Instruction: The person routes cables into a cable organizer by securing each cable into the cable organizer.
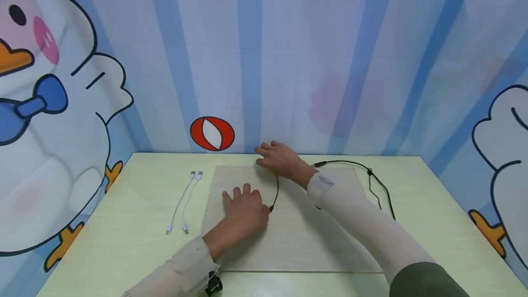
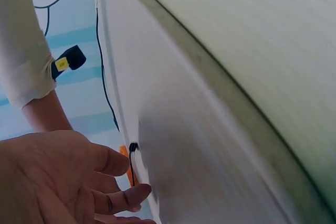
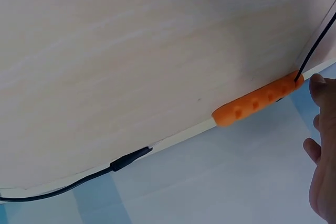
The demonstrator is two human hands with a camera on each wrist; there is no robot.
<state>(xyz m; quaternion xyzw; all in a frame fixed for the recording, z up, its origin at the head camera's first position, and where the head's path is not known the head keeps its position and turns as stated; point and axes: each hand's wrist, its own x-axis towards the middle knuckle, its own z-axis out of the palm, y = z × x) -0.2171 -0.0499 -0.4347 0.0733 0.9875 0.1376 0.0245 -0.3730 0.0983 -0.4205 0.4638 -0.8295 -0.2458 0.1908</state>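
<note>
Near the middle of a pale board, my left hand [image 1: 246,207] is palm down with fingers spread. Its thumb is right at the dark end [image 1: 271,208] of a thin black cord [image 1: 277,189]. In the left wrist view, a gap shows between thumb and index finger, with the cord just beyond. My right hand [image 1: 280,159] reaches across the board's far edge, fingers spread and extended. The right wrist view shows its thumb by one end of a long orange piece [image 3: 257,102] with a row of bumps, where the cord meets it. In the head view the hand mostly hides this piece.
Two short white USB cables [image 1: 179,205] lie left of the board [image 1: 330,242]. A thicker black cable [image 1: 381,184] with a dark tip [image 1: 319,164] curves over the board's right side. A patterned curtain [image 1: 280,58] hangs behind the table [image 1: 156,260].
</note>
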